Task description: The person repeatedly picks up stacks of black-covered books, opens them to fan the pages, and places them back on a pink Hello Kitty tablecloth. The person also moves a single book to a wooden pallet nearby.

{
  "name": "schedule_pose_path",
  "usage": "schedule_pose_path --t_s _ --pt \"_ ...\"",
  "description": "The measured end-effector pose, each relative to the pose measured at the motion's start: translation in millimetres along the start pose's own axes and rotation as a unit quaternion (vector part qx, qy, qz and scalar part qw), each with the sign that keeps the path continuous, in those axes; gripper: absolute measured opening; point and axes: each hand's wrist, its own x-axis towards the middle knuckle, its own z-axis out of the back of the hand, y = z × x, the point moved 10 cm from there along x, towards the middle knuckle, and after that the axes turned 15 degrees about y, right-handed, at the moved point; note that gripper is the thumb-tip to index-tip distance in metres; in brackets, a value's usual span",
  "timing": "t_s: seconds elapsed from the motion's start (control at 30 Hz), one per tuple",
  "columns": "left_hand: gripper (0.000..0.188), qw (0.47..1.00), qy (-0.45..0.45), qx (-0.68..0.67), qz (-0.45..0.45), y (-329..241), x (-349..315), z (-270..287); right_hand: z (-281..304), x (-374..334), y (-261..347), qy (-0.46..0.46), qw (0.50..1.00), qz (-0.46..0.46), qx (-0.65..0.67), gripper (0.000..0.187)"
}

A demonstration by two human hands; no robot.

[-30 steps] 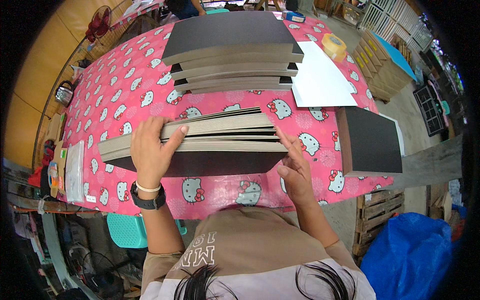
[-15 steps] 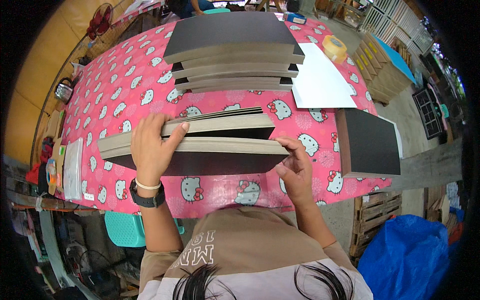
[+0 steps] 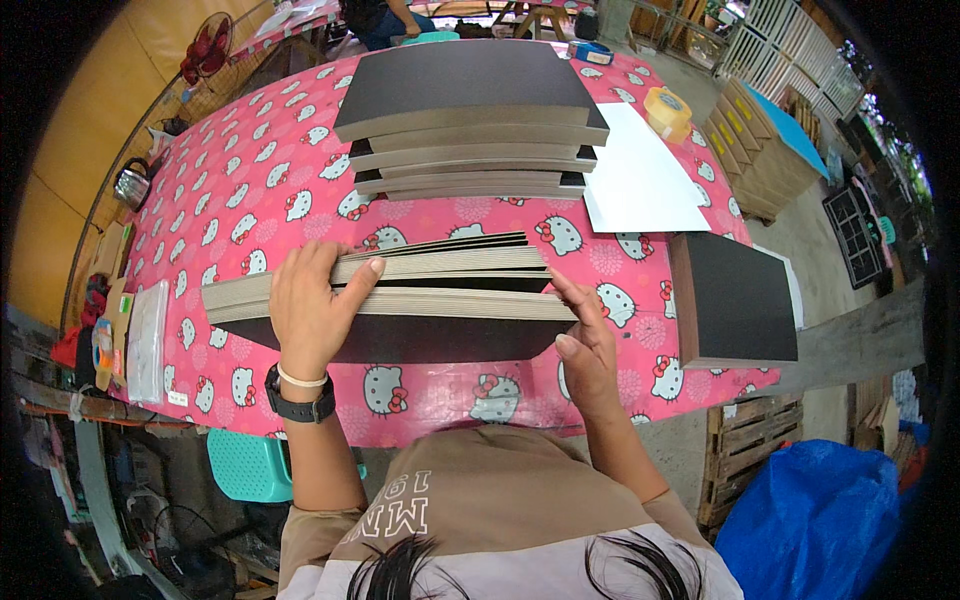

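A stack of black boards with pale grey edges (image 3: 450,304) stands on its long side on the table, its sheets spread into sections at the right end. My left hand (image 3: 318,300) closes over the stack's left part, thumb on the upper edges and fingers over the far side. At the right end, my right hand (image 3: 592,350) rests its outstretched fingers against the board edges, with the thumb apart in front of the corner. Farther back lies a tall pile of similar black boards (image 3: 465,85), laid flat in offset layers. Another black board stack (image 3: 745,300) lies to the right.
A pink patterned cloth (image 3: 240,200) covers the table. White sheets (image 3: 645,170), a clear tape roll (image 3: 667,112) and a blue tape roll (image 3: 590,52) lie at the back right. Clear plastic packs (image 3: 148,340) sit at the left edge. A person (image 3: 390,20) is at the far end.
The gap between the stack's sections has narrowed at the right end. My right fingers have straightened from curling over the corner to lying against the edges. My left hand keeps its hold.
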Motion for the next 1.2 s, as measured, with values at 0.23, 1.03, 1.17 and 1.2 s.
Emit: schedule_pose_path --t_s 0.23,1.03,1.17,1.2 --pt "0.041 1.000 -0.005 -0.009 -0.006 1.8 0.9 -1.1 0.1 0.4 -4.8 -0.028 0.997 0.000 0.067 0.070" --pt "0.041 1.000 0.002 0.002 0.008 2.4 1.5 -2.1 -0.5 4.6 -5.7 -0.005 0.998 -0.010 0.066 0.072" --pt "0.040 1.000 0.001 0.002 0.009 3.1 0.8 -0.8 -1.4 6.9 -2.9 0.041 0.998 -0.031 -0.043 0.074" --pt "0.040 1.000 0.001 -0.001 0.007 2.6 1.0 -1.4 -1.1 6.6 -2.5 0.038 0.998 -0.022 -0.033 0.073"
